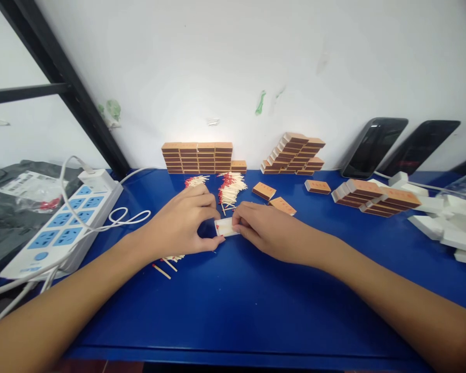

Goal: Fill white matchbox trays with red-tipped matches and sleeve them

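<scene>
A small white matchbox tray with red-tipped matches in it lies on the blue table, held between both hands. My left hand pinches its left end with curled fingers. My right hand grips its right end, fingers closed over the edge. Just behind the hands are loose piles of red-tipped matches, and a few more matches lie under my left wrist.
Stacks of brown matchboxes stand against the wall, another stack to the right, more boxes at right. White empty trays lie far right. A power strip with cables sits left. Two dark phones lean on the wall.
</scene>
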The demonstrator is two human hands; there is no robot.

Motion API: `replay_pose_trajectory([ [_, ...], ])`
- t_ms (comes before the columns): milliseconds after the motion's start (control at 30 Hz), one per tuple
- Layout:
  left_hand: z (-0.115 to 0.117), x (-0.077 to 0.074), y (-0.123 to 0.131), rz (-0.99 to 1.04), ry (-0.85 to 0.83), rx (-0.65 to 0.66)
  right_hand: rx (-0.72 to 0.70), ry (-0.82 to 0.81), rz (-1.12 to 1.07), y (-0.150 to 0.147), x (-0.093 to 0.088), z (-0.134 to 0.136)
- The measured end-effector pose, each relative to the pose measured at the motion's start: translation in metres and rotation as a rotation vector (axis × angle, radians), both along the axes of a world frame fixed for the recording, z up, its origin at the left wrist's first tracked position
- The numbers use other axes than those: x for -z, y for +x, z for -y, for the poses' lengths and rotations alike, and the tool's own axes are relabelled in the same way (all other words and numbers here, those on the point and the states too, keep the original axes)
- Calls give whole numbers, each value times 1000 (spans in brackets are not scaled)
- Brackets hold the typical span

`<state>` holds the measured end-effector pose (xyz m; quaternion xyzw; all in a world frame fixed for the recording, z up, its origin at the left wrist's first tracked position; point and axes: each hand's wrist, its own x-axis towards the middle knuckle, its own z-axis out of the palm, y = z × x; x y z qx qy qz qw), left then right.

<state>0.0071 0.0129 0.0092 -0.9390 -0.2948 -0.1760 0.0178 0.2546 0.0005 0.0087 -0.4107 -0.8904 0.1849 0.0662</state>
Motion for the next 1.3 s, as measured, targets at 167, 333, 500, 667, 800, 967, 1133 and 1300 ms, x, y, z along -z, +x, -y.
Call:
replay_pose_trajectory([
  [167,2,0,-1,6,-6,7,16,12,0,2,-2,0],
  [333,1,2,-1,12,7,27,-3,45,-18,3,-6,0],
  [500,1,0,-1,8,7,28,4,67,-44,1,-5,2],
  [667,2,0,-1,10,2,26,-20,78,-116,2,-4,-2],
  [800,3,0,0,6,8,35,65,169,-168,13,-2,-23],
  [967,5,-1,0,2,0,44,173,197,8,25,7,-42],
  [1133,5,-2,1,1,1,35,130,183,70,27,12,-42],
  [1300,5,-1,1,-6,-6,34,64,184,36,30,10,-43],
])
